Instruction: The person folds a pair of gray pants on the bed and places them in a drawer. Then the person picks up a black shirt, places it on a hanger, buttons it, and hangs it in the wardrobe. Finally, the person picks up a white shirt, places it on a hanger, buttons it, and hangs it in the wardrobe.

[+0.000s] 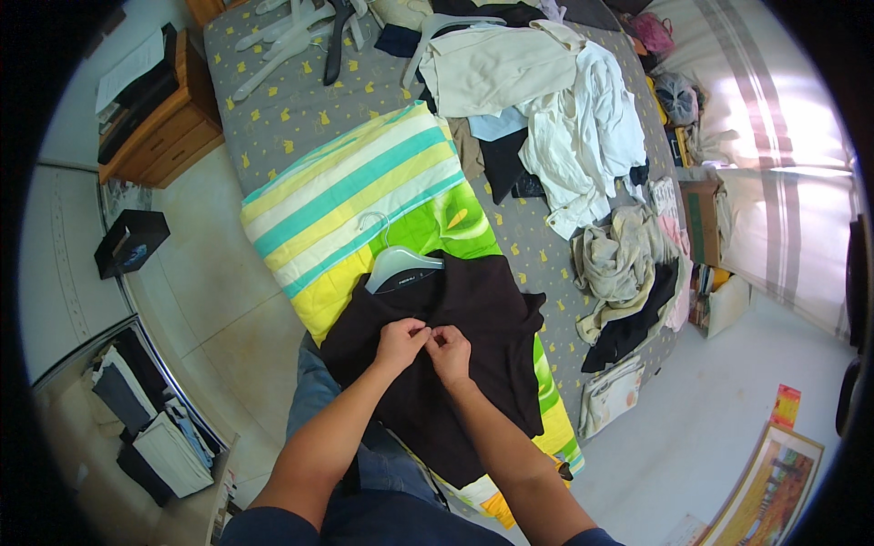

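A dark brown, nearly black shirt [492, 318] lies in front of me with a pale grey hanger [401, 261] inside its neck; the hook points away from me. My left hand [401, 344] and my right hand [449, 353] meet at the middle of the shirt's front, just below the collar. Both are closed, thumbs and fingertips pinching the dark cloth. Whether a button sits between the fingers is too small to tell. Beneath the shirt is a folded quilt [364, 187] with yellow, white, teal and green patterns.
On the grey patterned bed [264, 109] lie several loose hangers [287, 45] at the far left. White clothes [569, 127] pile up at the far right, with a beige and black heap [628, 273] nearer. A wooden cabinet [173, 109] and a black box [132, 244] stand left of the bed.
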`<state>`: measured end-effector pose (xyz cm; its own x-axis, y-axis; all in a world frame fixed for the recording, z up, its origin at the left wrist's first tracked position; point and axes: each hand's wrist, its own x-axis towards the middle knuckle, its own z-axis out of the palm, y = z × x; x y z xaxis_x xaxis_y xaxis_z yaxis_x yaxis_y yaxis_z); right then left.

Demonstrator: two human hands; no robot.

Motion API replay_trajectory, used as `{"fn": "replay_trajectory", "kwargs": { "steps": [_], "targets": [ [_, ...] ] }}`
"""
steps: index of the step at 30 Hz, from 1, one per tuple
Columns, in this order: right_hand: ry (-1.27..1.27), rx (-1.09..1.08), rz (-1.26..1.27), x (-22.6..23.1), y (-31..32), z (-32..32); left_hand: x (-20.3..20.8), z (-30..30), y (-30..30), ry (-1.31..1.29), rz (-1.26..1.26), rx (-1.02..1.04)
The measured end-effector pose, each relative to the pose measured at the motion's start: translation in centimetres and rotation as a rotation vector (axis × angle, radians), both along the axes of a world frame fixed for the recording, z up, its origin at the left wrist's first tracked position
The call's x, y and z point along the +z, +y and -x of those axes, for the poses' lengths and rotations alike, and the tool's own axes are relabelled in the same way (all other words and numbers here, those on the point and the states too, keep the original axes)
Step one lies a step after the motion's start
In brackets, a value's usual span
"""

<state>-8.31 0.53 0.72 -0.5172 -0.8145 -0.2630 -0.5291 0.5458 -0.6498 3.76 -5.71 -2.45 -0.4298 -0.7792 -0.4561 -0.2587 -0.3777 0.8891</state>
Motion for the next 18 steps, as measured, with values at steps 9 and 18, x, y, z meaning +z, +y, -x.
{"fn": "replay_trajectory", "kwargs": {
  "steps": [9, 18],
  "targets": [
    [0.064, 0.094, 0.149, 0.3, 0.1, 0.2, -1.0, 0.2, 0.0, 0.063, 0.046, 0.043],
    [-0.299, 0.031, -0.056, 2.1, -0.8, 2.3, -0.9, -0.2, -0.3, 0.253, -0.199, 0.033]
  ]
}}
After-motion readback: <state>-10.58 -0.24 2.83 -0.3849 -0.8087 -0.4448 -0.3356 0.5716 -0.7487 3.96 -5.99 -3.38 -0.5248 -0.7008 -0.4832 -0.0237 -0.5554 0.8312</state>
